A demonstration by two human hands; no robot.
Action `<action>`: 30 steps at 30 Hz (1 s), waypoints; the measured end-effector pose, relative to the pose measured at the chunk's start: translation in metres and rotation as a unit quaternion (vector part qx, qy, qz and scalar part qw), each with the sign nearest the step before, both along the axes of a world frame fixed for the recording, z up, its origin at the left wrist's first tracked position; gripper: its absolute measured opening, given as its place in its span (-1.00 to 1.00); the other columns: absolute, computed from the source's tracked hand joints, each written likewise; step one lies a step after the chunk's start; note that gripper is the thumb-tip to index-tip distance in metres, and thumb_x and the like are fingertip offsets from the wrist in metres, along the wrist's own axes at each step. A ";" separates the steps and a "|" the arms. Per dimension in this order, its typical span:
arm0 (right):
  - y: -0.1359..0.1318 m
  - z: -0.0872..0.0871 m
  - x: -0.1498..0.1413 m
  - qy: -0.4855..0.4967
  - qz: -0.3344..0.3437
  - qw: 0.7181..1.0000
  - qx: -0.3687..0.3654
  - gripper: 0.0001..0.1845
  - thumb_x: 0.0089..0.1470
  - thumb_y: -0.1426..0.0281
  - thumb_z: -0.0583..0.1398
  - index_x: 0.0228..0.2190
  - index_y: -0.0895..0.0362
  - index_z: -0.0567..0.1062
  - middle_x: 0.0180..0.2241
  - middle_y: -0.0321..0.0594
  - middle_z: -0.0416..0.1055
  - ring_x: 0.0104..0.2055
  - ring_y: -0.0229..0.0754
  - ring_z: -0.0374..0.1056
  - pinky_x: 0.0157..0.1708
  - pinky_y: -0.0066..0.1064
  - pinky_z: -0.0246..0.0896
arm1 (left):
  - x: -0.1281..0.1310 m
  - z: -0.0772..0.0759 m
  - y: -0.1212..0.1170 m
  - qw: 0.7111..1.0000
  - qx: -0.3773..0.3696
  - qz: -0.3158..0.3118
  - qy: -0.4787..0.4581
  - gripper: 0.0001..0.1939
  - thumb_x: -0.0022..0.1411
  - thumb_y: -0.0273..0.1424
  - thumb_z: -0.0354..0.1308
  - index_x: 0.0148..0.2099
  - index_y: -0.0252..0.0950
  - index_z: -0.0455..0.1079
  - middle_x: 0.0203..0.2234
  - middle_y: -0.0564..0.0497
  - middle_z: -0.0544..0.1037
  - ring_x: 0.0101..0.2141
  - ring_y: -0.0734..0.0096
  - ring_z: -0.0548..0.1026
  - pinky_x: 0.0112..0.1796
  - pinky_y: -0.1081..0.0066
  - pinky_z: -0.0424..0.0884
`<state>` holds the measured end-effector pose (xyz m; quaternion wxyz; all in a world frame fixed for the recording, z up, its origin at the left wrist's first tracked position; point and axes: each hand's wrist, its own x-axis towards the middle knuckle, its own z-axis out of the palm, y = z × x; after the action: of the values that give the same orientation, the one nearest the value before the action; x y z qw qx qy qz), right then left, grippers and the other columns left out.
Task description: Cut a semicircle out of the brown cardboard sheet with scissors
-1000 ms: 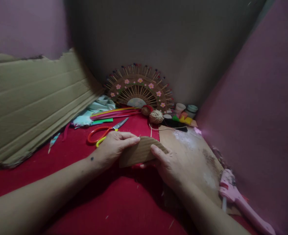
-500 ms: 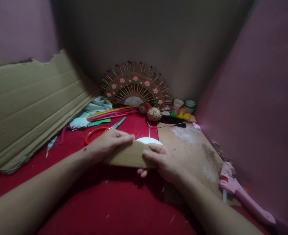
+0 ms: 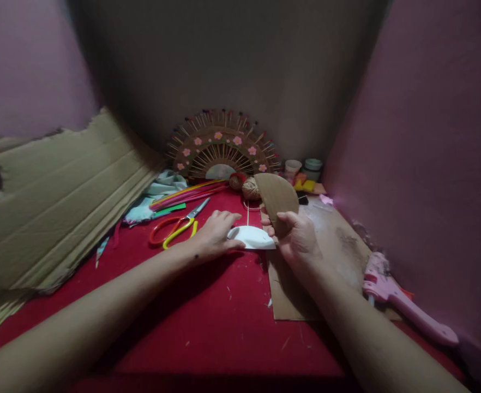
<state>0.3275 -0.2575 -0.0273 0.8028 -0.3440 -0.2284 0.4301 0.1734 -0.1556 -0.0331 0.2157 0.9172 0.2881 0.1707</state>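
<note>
My right hand (image 3: 300,243) grips a brown cardboard half-disc (image 3: 277,199) and holds it upright above the red cloth. A white half-round piece (image 3: 252,237) lies flat on the cloth, and the fingers of my left hand (image 3: 215,234) rest on its left edge. A thin wooden skewer (image 3: 248,215) lies just behind the white piece. Both forearms reach in from the bottom of the view.
A decorated stick fan (image 3: 220,147) leans against the back wall with twine balls (image 3: 250,188) and small pots (image 3: 313,168) beside it. Red-and-yellow scissors (image 3: 175,226) lie at left, a large cardboard sheet (image 3: 56,191) farther left. A pink glue gun (image 3: 400,303) rests on a cardboard mat (image 3: 334,256).
The cardboard half-disc lay over the white piece under both hands. My right hand has lifted it up and to the right, which bares the white piece, and my left hand stays down on it.
</note>
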 end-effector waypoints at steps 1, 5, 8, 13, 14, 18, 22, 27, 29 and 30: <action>0.001 -0.001 -0.001 -0.002 -0.007 1.000 0.001 -0.82 -0.31 0.51 0.17 -0.50 0.13 0.32 -0.68 -0.37 0.37 -0.75 -0.30 0.21 -0.77 -0.48 0.03 | 0.008 0.000 0.000 1.000 0.004 -0.007 0.010 -0.32 -0.16 -0.26 0.37 0.05 -0.30 0.35 -0.03 -0.21 0.45 0.00 -0.10 0.30 0.00 -0.04 0.21; 0.000 -0.001 -0.004 -0.009 -0.013 1.000 -0.017 -0.81 -0.35 0.50 0.18 -0.53 0.13 0.32 -0.68 -0.39 0.36 -0.74 -0.28 0.25 -0.81 -0.52 -0.04 | 0.026 0.001 -0.008 1.000 0.001 -0.007 0.013 -0.34 -0.24 -0.39 0.39 0.00 -0.31 0.40 -0.13 -0.20 0.50 -0.07 -0.11 0.38 -0.06 -0.03 0.26; -0.004 0.001 -0.007 -0.007 0.001 1.000 -0.028 -0.77 -0.38 0.49 0.19 -0.51 0.13 0.35 -0.66 -0.36 0.41 -0.73 -0.25 0.30 -0.83 -0.54 -0.09 | 0.021 0.006 -0.011 0.999 -0.008 0.024 -0.032 -0.53 -0.08 -0.47 0.26 -0.03 -0.29 0.41 -0.16 -0.11 0.53 -0.12 0.10 0.44 -0.10 0.18 0.34; -0.012 0.006 -0.013 0.004 0.022 0.997 -0.068 -0.73 -0.34 0.38 0.23 -0.44 0.14 0.39 -0.57 -0.26 0.51 -0.69 -0.25 0.34 -0.80 -0.54 -0.03 | -0.017 0.022 0.025 0.982 -0.052 0.142 -0.115 -0.77 0.19 -0.31 0.09 -0.22 -0.35 0.47 -0.45 0.01 0.54 -0.41 0.33 0.50 -0.42 0.40 0.40; -0.013 0.006 -0.014 -0.001 0.028 0.996 -0.084 -0.72 -0.33 0.36 0.23 -0.43 0.15 0.40 -0.57 -0.24 0.52 -0.69 -0.25 0.34 -0.80 -0.55 -0.03 | -0.028 0.025 0.037 0.975 -0.052 0.179 -0.124 -0.78 0.19 -0.33 0.11 -0.27 -0.39 0.47 -0.50 0.01 0.51 -0.43 0.32 0.50 -0.43 0.39 0.41; -0.014 0.004 -0.019 -0.022 0.039 0.993 -0.110 -0.74 -0.33 0.33 0.25 -0.48 0.17 0.41 -0.61 -0.22 0.49 -0.68 -0.26 0.33 -0.79 -0.55 -0.03 | -0.072 0.041 0.092 0.938 -0.028 0.310 -0.155 -0.71 0.28 -0.28 0.12 -0.03 -0.34 0.38 -0.15 -0.05 0.50 -0.23 0.32 0.50 -0.24 0.23 0.48; -0.014 0.001 -0.023 -0.031 0.056 0.992 -0.108 -0.76 -0.29 0.33 0.24 -0.48 0.17 0.43 -0.59 -0.21 0.49 -0.66 -0.28 0.33 -0.77 -0.56 -0.03 | -0.099 0.060 0.138 0.912 0.005 0.373 -0.173 -0.64 0.28 -0.28 0.12 0.08 -0.31 0.32 -0.01 -0.11 0.43 -0.11 0.23 0.46 -0.14 0.13 0.46; -0.015 -0.002 -0.025 -0.046 0.075 0.992 -0.094 -0.83 -0.24 0.32 0.25 -0.54 0.16 0.43 -0.62 -0.25 0.45 -0.67 -0.27 0.32 -0.77 -0.55 -0.05 | -0.104 0.059 0.176 0.923 -0.026 0.364 -0.122 -0.64 0.28 -0.27 0.12 0.07 -0.31 0.32 -0.01 -0.09 0.43 -0.10 0.20 0.46 -0.14 0.13 0.46; -0.014 -0.004 -0.025 -0.033 0.070 0.991 -0.109 -0.84 -0.24 0.33 0.25 -0.55 0.15 0.43 -0.59 -0.23 0.47 -0.66 -0.27 0.32 -0.77 -0.54 -0.04 | -0.105 0.051 0.187 0.932 -0.055 0.350 -0.073 -0.64 0.28 -0.27 0.12 0.07 -0.32 0.33 -0.01 -0.09 0.43 -0.10 0.19 0.46 -0.14 0.13 0.46; -0.014 -0.005 -0.025 -0.027 0.069 0.991 -0.115 -0.85 -0.24 0.34 0.25 -0.55 0.15 0.43 -0.58 -0.23 0.48 -0.66 -0.27 0.32 -0.76 -0.53 -0.03 | -0.106 0.048 0.192 0.936 -0.071 0.342 -0.046 -0.64 0.28 -0.27 0.12 0.07 -0.32 0.33 -0.01 -0.09 0.43 -0.10 0.19 0.46 -0.14 0.13 0.46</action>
<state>0.3025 -0.2717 -0.0320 0.7202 -0.4288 -0.2219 0.4982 0.0671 0.0365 0.0144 0.2216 0.7369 0.5855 0.2551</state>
